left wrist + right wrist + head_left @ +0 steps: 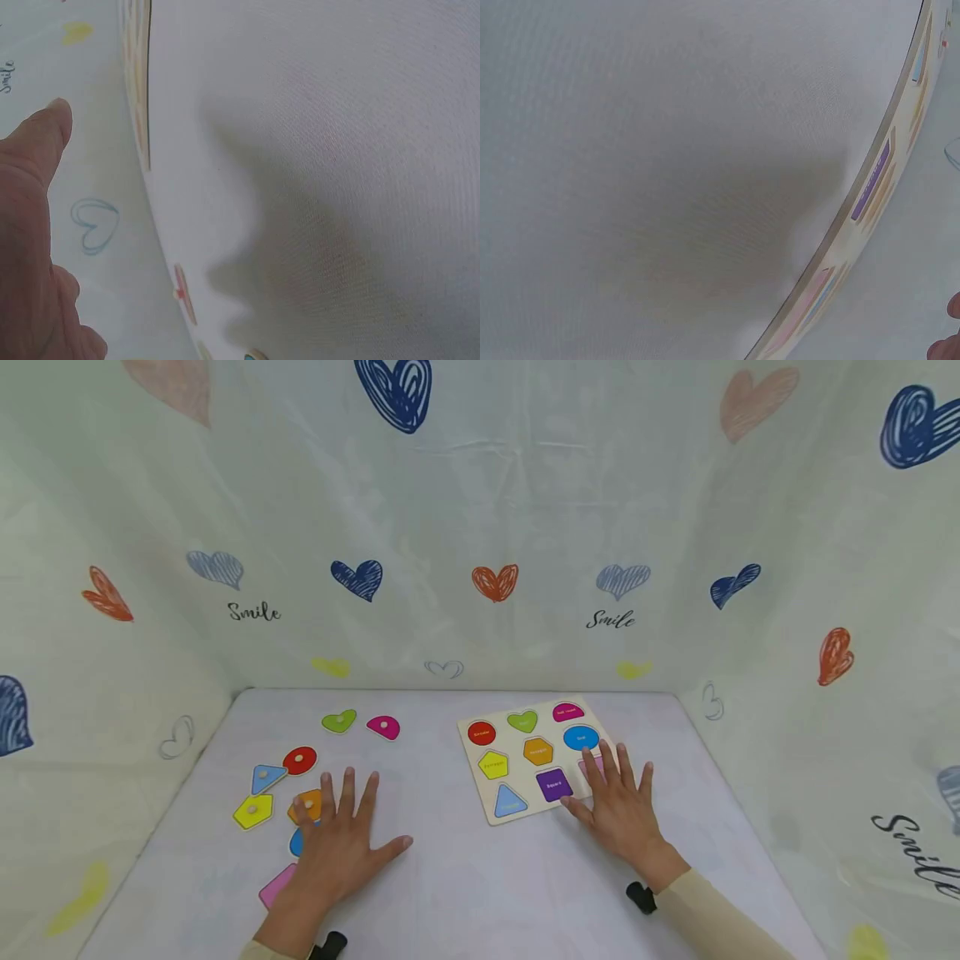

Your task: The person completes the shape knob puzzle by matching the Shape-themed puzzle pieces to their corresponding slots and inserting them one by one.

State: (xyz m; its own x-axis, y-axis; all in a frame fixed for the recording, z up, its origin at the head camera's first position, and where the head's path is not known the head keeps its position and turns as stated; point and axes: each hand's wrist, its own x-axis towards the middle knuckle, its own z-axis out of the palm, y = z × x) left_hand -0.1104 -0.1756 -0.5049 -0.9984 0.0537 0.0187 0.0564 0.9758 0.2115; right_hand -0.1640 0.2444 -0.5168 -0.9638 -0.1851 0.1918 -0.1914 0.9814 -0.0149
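Note:
My left hand point(337, 847), fingers spread, is over loose puzzle pieces at the left. Beside it lie an orange hexagon point(300, 810), a blue rounded piece point(296, 843) and a pink piece point(277, 885), all partly covered by it. A yellow pentagon point(252, 812), blue triangle point(267, 778) and red circle point(301, 760) lie further out. My right hand point(622, 818), also spread, is over the lower right part of a shape puzzle board point(491, 814), hiding most of a pink shape. Neither hand holds anything. In the left wrist view the thumb point(56, 131) points away from the fingers.
A green heart piece point(339, 721) and a magenta half-round piece point(383, 727) lie at the back left of the white table point(450, 893). A curtain printed with hearts point(495, 582) stands round the back and sides. The board's edge point(840, 232) crosses the right wrist view.

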